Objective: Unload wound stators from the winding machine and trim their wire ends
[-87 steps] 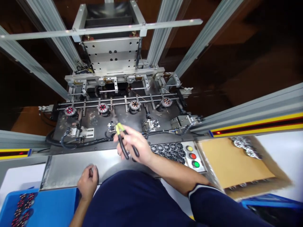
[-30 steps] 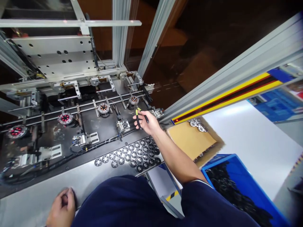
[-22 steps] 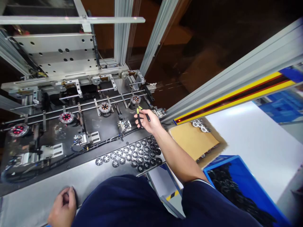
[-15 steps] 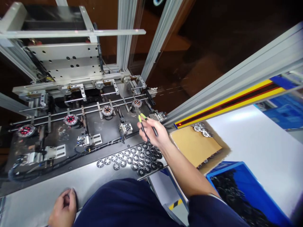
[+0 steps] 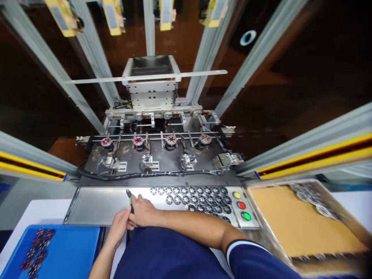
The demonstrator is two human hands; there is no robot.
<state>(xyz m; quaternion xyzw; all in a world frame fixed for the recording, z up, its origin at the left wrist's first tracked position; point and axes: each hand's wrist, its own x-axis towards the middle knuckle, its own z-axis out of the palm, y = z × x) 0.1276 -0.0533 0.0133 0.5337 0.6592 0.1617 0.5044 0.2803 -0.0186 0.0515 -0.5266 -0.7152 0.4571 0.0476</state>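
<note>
My right hand (image 5: 144, 211) is closed around small pliers (image 5: 129, 197) with green and black handles, their dark jaws pointing up and away from me. Against it rests my left hand (image 5: 118, 226), its fingers bent together by the pliers' handle end; what they hold, if anything, is hidden. Both hands are over the front edge of a bare metal tray (image 5: 95, 203). To their right, rows of round black-and-silver slotted parts (image 5: 176, 190) lie on the same tray.
Behind the tray stands a machine bed with several round fixtures (image 5: 171, 140) holding ringed parts. Yellow, red and green buttons (image 5: 241, 205) sit at right. A blue bin (image 5: 75, 248) with red-black parts is at left, a cardboard-lined box (image 5: 279, 221) at right. Yellow light barriers (image 5: 31, 166) flank the bench.
My right hand has drawn the pliers back from the rightmost fixture to the tray's left front, where it meets my left hand. The camera view has swung round and shows more of the station.
</note>
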